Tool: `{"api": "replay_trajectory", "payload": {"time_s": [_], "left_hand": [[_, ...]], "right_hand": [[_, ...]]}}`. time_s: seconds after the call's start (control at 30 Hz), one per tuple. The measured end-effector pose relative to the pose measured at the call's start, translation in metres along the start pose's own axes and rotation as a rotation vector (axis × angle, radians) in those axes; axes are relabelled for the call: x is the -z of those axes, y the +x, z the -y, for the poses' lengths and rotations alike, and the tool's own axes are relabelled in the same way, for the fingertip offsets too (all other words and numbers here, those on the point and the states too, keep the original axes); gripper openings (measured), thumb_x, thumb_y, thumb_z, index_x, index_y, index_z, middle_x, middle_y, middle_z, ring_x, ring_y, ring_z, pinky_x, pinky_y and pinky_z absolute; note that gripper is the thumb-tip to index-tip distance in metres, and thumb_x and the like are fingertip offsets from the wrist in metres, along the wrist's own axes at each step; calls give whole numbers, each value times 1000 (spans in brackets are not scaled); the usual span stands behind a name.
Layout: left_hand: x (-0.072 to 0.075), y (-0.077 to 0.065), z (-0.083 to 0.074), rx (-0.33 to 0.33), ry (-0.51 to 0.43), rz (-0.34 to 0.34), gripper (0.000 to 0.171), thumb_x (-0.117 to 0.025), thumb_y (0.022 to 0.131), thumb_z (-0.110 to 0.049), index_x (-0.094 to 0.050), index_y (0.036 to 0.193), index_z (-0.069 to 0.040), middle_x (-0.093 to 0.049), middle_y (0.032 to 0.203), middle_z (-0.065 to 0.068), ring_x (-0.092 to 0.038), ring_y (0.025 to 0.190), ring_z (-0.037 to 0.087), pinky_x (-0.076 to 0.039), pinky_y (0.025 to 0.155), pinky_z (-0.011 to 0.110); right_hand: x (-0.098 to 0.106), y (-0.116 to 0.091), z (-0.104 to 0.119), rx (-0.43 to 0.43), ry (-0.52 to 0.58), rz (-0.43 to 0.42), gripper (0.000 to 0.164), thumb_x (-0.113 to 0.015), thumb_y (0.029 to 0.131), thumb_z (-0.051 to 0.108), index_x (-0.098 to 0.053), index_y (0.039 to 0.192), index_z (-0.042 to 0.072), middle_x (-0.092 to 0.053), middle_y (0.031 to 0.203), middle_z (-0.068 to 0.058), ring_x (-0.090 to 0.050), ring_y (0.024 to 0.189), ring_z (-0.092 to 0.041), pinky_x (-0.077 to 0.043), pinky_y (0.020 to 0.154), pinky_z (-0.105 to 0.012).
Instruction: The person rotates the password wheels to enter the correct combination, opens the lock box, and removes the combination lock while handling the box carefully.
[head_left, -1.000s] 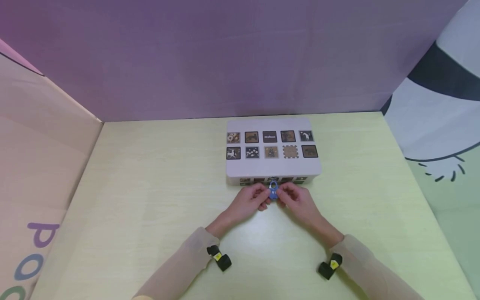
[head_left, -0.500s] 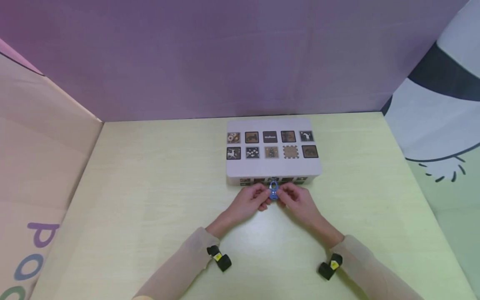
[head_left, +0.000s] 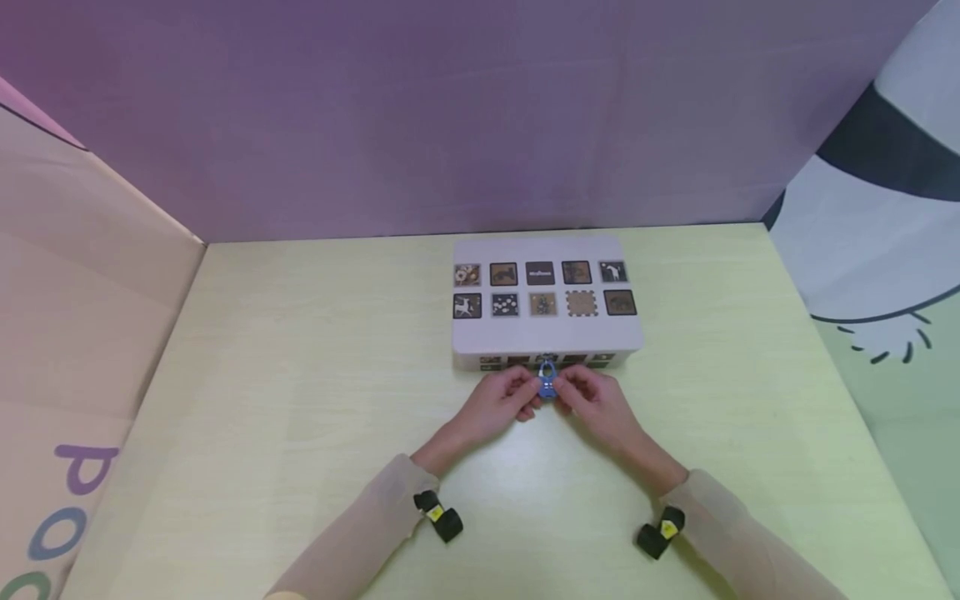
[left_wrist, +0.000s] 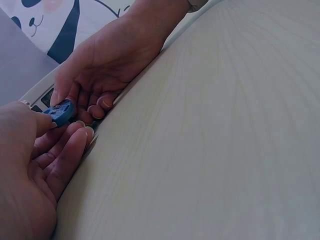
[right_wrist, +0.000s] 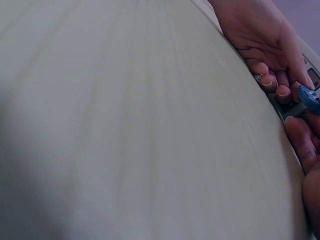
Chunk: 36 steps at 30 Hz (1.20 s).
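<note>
A small blue combination padlock [head_left: 547, 387] is at the front face of a white box [head_left: 525, 335] printed with square pictures. Its shackle reaches up to the clasp at the middle of the box front. My left hand [head_left: 494, 403] pinches the padlock body from the left, thumb on top. From the other side my right hand [head_left: 596, 403] pinches it between thumb and fingers. In the left wrist view the blue padlock [left_wrist: 61, 113] shows its number dials between both thumbs. Only part of the padlock [right_wrist: 310, 98] appears at the right wrist view's edge.
The box stands on a pale wooden table [head_left: 315, 375], near its back edge. A purple wall panel [head_left: 450, 117] rises behind, with printed panels at left and right. Black wrist cameras [head_left: 438, 517] are strapped over both beige sleeves.
</note>
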<state>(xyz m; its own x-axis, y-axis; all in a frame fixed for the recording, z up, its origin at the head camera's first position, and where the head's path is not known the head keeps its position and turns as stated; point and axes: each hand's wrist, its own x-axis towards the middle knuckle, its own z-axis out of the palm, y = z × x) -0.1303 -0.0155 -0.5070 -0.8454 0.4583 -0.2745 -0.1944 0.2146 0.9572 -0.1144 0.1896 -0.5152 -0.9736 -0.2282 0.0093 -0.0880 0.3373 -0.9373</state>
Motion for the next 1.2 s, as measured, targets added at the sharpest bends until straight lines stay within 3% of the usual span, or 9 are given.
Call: {"api": "replay_trajectory", "payload": {"time_s": [0.4, 1.2], "left_hand": [[0, 0, 1, -3, -1, 2, 24, -56, 108, -23, -65, 109, -1, -70, 93, 10, -67, 77, 16, -64, 75, 28], [1, 0, 1, -17, -11, 13, 22, -56, 108, -22, -65, 109, -1, -70, 93, 9, -67, 78, 15, -64, 75, 27]], "right_hand": [[0, 0, 1, 1, 70, -6, 17, -56, 105, 5, -66, 103, -9, -70, 85, -19, -65, 72, -13, -61, 66, -25], [1, -1, -1, 19, 85, 12, 14, -57, 104, 5, -63, 105, -7, -70, 85, -18, -65, 72, -13, -61, 66, -25]]}}
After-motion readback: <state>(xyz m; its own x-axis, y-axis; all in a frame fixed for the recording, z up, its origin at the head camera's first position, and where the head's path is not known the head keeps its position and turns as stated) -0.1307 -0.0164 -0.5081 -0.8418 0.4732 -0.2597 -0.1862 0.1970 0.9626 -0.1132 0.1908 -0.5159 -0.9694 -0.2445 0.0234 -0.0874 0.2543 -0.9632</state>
